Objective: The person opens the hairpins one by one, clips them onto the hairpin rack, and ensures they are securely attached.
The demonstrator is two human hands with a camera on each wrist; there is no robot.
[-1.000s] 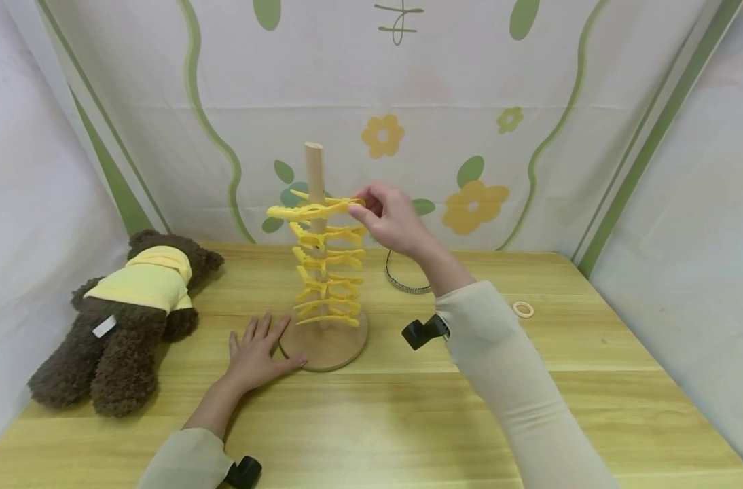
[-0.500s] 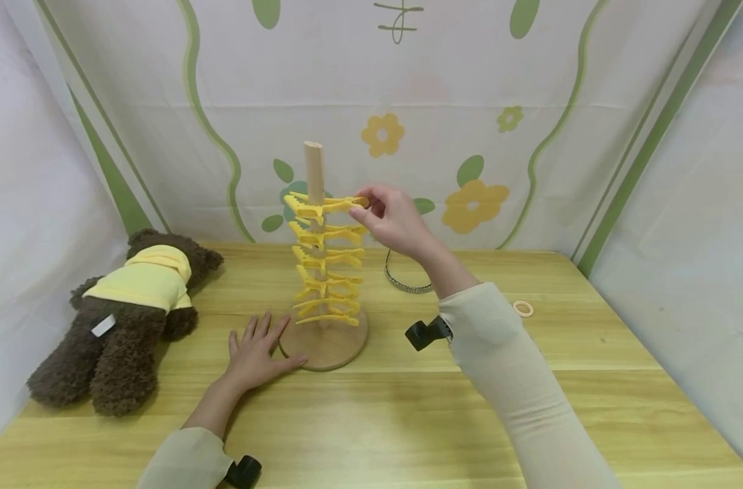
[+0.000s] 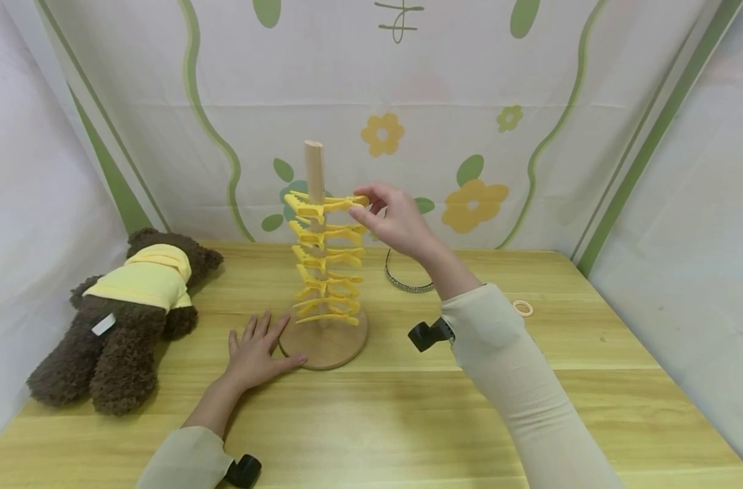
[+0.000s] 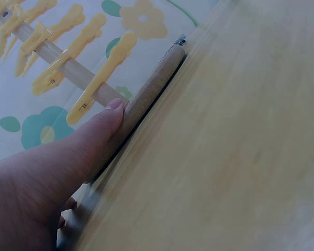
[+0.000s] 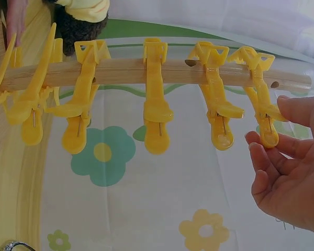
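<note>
A wooden post (image 3: 314, 170) rises from a round wooden base (image 3: 331, 346), with several yellow hair clips (image 3: 313, 261) clamped one above another along it. The topmost yellow hair clip (image 3: 310, 211) grips the post below its bare tip. At that clip's tail end, my right hand (image 3: 399, 221) pinches the two levers between thumb and fingers; the right wrist view shows the thumb (image 5: 295, 111) on one lever and a fingertip by the other. My left hand (image 3: 255, 356) lies spread, fingers straight, on the left edge of the base, its thumb (image 4: 112, 107) on the rim.
A brown teddy bear (image 3: 127, 319) in a yellow top lies face down at the left. Behind the right arm is a sparkly headband (image 3: 408, 286), and a small pale ring (image 3: 522, 308) lies to the right. A printed curtain (image 3: 439, 81) hangs behind the table.
The topmost hair clip's jaws have come together on the post; one second ago the near jaw stretched further left. The right hand has barely shifted, and the left has stayed still.
</note>
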